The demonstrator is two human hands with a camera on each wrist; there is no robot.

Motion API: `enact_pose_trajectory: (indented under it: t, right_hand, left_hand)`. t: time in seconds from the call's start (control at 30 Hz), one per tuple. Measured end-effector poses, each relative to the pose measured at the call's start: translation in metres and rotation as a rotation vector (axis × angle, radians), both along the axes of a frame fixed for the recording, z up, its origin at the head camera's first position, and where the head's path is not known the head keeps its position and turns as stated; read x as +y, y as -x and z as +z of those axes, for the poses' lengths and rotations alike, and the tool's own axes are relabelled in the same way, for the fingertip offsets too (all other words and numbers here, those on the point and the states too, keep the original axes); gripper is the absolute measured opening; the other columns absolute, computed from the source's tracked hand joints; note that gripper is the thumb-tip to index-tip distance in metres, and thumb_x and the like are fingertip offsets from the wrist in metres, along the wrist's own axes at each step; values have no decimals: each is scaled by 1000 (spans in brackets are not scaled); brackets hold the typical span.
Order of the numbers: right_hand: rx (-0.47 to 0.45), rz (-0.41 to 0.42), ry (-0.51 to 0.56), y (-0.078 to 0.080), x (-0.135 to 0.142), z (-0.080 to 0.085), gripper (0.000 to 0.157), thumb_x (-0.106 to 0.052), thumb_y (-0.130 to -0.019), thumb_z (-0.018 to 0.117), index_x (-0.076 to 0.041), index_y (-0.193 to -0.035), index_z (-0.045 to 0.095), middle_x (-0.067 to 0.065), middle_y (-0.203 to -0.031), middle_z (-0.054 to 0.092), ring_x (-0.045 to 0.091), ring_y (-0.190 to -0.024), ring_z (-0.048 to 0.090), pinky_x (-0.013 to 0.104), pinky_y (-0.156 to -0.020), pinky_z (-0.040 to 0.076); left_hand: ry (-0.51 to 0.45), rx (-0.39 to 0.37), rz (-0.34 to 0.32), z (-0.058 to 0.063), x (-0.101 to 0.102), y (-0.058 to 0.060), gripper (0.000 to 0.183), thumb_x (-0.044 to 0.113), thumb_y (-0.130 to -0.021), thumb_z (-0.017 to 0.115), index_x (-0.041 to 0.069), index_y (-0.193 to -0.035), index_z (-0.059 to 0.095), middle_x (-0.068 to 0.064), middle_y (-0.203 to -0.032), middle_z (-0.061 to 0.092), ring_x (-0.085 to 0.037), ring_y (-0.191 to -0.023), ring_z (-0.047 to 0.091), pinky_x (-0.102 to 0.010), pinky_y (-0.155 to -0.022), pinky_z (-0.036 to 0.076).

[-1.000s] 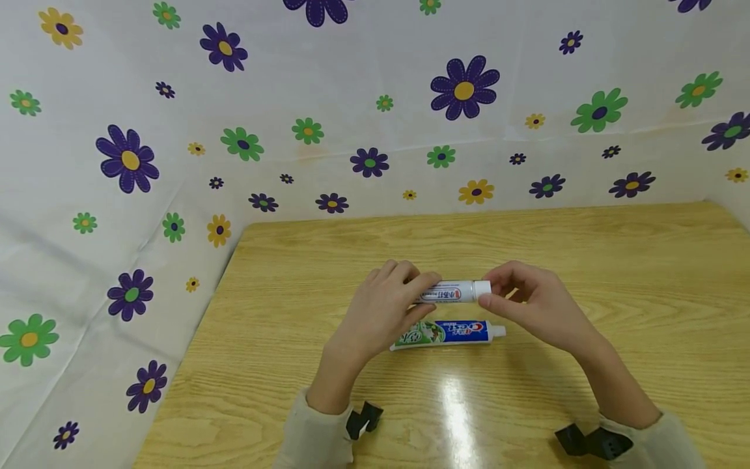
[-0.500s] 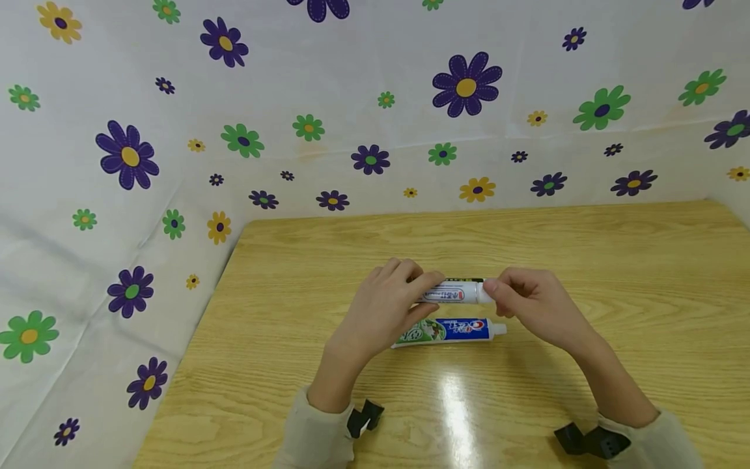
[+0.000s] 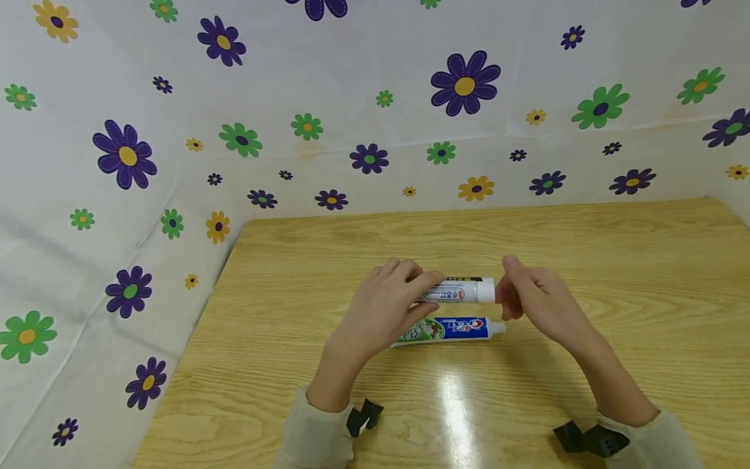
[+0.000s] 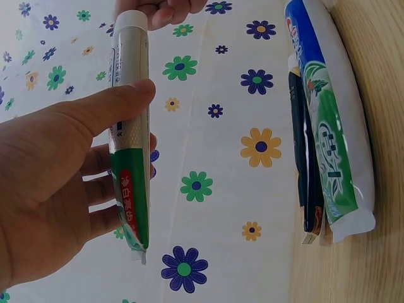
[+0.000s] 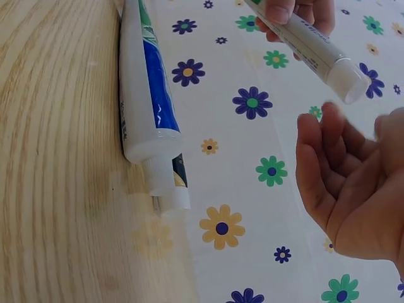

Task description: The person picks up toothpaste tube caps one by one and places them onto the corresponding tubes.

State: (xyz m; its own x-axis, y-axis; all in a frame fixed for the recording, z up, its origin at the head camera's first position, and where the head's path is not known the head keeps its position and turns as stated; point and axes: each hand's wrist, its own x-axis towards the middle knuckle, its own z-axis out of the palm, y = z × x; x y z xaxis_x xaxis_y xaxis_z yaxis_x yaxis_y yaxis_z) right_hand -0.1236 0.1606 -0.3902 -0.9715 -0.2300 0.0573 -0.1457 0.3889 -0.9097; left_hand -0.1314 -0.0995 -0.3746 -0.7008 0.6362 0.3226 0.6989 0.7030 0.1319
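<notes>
My left hand [image 3: 381, 309] grips a toothpaste tube [image 3: 454, 293] between thumb and fingers. The tube is silver-white towards its white cap [image 3: 486, 290] and green with a red label at the tail, as the left wrist view shows. Its capped end points right. Close by that cap is my right hand [image 3: 545, 303], thumb raised and fingers loosely bent; a gap shows between its fingers and the cap in the right wrist view. Below the held tube, a blue and green toothpaste tube [image 3: 463, 329] lies on the table with its white cap to the right.
Beside the blue and green tube lies a dark tube [image 4: 306, 151] with a white cap, mostly hidden in the head view. The wooden table [image 3: 293, 260] meets a white flowered cloth [image 3: 340, 78] at its back and left edges.
My right hand's fingers were at the cap and turned with the thumb; now the thumb is lifted and the hand has come away from the cap. The left hand keeps its grip.
</notes>
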Motion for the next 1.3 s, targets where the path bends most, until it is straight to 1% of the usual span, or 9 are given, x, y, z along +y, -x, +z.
enact_pose_trajectory:
  t: [0.13,0.23,0.3,0.4,0.53,0.7,0.9,1.1,1.3]
  right_hand:
    - [67,-34,11,1,5,2,42,-33,-108,40,2,-103,63,14,-75,63,26,-63,65,32,-60,57]
    - [129,-3,-8,0,9,3,24,-18,-105,51,-1,-120,59,14,-86,65,20,-65,67,31,-61,57]
    - [169,50,-35,-1,11,4,29,-10,-100,59,-5,-128,55,11,-93,66,17,-68,66,30,-61,56]
    - [233,141,-79,-3,12,5,46,-3,-91,69,-8,-134,52,7,-98,63,13,-72,65,29,-62,55]
    - [317,205,-123,-4,8,4,55,1,-84,76,-8,-133,52,2,-96,61,9,-72,64,27,-63,55]
    - [358,203,-126,-5,5,2,46,4,-83,76,-8,-123,54,-1,-95,62,8,-71,63,26,-61,54]
    - [355,218,-106,-4,5,1,36,3,-86,74,-11,-113,56,-1,-94,62,9,-70,63,27,-58,53]
    - [353,218,-100,-4,4,2,34,3,-86,74,-10,-112,57,-1,-92,62,9,-70,62,27,-58,53]
    - [287,222,-31,-4,4,2,29,2,-88,72,-6,-112,58,2,-88,62,13,-67,61,26,-58,53]
  left_hand:
    - [-7,-13,1,0,-1,1,37,32,-93,70,21,-128,63,-3,-106,62,-19,-94,54,-35,-80,49]
    - [-7,-17,1,0,-2,1,37,32,-94,70,20,-128,63,-3,-105,62,-20,-93,54,-36,-81,49]
    - [-2,-17,6,0,-2,1,37,33,-94,69,21,-128,63,-3,-106,62,-19,-93,54,-36,-81,50]
    - [3,-16,7,0,-2,1,37,33,-94,69,21,-128,63,-2,-105,62,-19,-93,54,-36,-81,50]
    - [6,-15,6,0,-1,1,37,33,-94,69,21,-128,63,-2,-105,61,-19,-93,54,-36,-81,50]
    - [8,-14,5,-1,-1,0,37,33,-94,69,21,-128,63,-2,-105,61,-19,-94,54,-35,-81,50]
    - [-4,-6,2,-1,-1,0,37,32,-93,70,20,-127,63,-2,-104,61,-19,-92,54,-35,-79,50]
    - [2,-3,2,0,-1,0,37,32,-93,70,21,-127,63,-2,-103,61,-19,-92,53,-34,-78,49]
    - [12,4,6,0,-1,0,36,33,-94,70,21,-127,63,-1,-103,61,-18,-92,53,-34,-79,49]
